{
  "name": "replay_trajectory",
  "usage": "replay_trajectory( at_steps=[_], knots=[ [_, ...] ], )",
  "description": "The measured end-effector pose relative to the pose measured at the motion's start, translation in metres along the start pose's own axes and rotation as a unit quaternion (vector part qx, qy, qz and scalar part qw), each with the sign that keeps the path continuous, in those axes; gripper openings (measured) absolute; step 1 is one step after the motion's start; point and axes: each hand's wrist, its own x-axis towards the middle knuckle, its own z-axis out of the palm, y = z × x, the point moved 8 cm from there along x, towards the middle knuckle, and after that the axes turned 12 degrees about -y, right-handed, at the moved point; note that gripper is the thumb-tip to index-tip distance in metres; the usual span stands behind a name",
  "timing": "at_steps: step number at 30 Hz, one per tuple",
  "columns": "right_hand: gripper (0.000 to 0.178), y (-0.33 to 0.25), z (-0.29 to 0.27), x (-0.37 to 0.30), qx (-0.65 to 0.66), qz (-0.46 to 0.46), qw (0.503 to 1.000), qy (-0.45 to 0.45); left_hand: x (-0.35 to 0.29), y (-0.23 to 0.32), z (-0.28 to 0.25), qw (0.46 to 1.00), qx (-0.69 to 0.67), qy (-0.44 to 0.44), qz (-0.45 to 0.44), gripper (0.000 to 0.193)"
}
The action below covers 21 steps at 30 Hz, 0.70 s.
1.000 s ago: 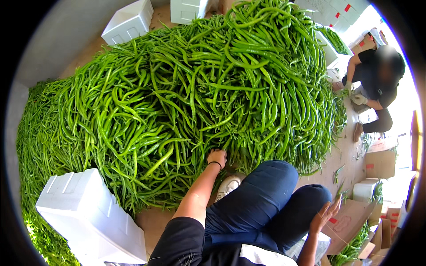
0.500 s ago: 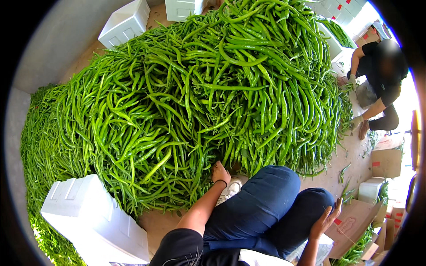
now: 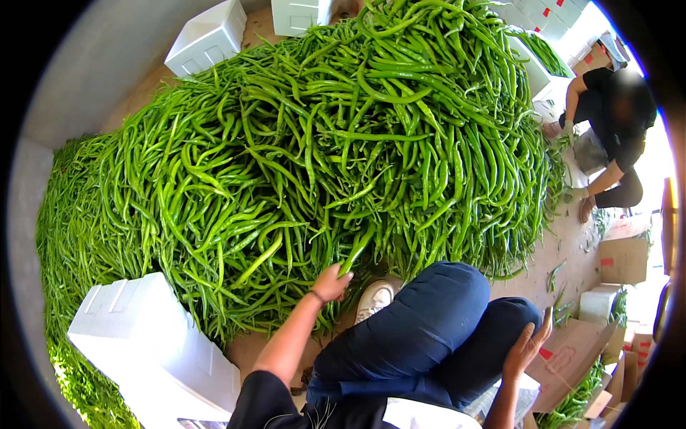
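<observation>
At the near edge of the heap of green chili peppers (image 3: 400,179), drawn back toward the body with the left hand (image 3: 331,283) since half a second ago. Now curled closed around the near end of one long green chili pepper (image 3: 357,249), pointing ahead of the knuckles; apparently picked loose, though cannot tell whether clear of the heap. Slender, smooth, nearly straight, bright green. Farther right, by the right knee (image 3: 516,314), holding the right hand (image 3: 527,349) loosely open, as before, seemingly empty.
</observation>
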Motion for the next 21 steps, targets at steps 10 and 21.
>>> replay_trajectory(
  at_steps=[10, 21],
  knots=[
    [0.046, -0.294, 0.050, -0.011, -0.098, -0.510, 0.829, -0.206, -0.213, 0.167, 0.117, 0.888, -0.086, -0.397, 0.217, 0.047],
    [0.021, -0.080, -0.044, 0.088, 0.110, -0.027, 0.993, -0.016, 0.034, 0.015, 0.063, 0.814, 0.558, 0.161, -0.011, 0.028]
  ],
)
